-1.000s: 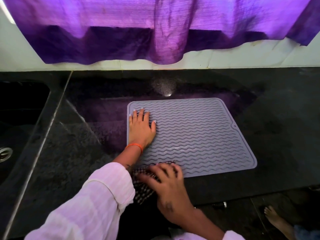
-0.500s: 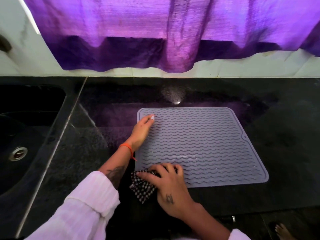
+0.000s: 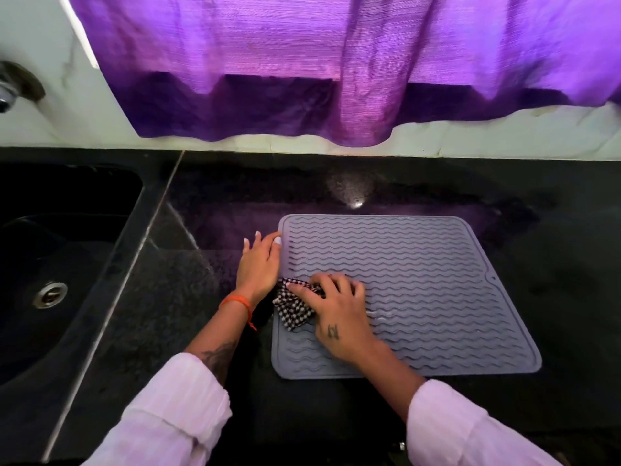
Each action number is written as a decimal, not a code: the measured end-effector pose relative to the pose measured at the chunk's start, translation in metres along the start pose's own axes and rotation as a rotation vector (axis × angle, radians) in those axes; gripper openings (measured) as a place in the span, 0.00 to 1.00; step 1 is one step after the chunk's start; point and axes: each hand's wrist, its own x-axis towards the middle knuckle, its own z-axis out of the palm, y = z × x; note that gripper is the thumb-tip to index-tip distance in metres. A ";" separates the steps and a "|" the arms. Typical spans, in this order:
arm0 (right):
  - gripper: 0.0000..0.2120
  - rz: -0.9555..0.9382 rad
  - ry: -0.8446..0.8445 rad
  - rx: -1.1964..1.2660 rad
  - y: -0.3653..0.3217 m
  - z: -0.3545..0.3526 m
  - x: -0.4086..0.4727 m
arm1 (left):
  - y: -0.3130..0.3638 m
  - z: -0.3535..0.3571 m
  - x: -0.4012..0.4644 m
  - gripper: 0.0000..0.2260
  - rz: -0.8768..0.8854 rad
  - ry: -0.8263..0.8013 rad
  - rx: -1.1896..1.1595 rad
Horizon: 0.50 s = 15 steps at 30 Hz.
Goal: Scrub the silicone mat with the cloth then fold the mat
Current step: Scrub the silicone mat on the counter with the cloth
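The silicone mat (image 3: 420,290) lies flat and unfolded on the dark worktop (image 3: 554,297), its wavy ridges facing up and all four rounded corners down. Its near edge runs close to the worktop's front edge, while its far edge leaves a broad strip of bare stone before the white wall. To the right of the mat the worktop stays open out to the frame edge.

The checked cloth (image 3: 294,309) sits bunched on the mat's left part, just inside the left edge. The right hand (image 3: 336,314) rests over it with curled fingers, pinning and gripping the cloth against the ridges. The left hand (image 3: 260,264) lies flat on the worktop just beside the mat's left edge, fingers straight and holding nothing, fingertips touching the rim. An orange band (image 3: 235,302) circles that wrist.

Left of the hands, past a pale seam, the dark sink (image 3: 67,264) drops away with its drain (image 3: 50,294) visible. A purple curtain (image 3: 336,62) hangs above the wall, clear of the worktop.
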 end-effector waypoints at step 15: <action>0.32 0.082 -0.039 -0.012 0.024 -0.002 0.073 | -0.007 0.006 -0.011 0.36 0.037 0.065 0.066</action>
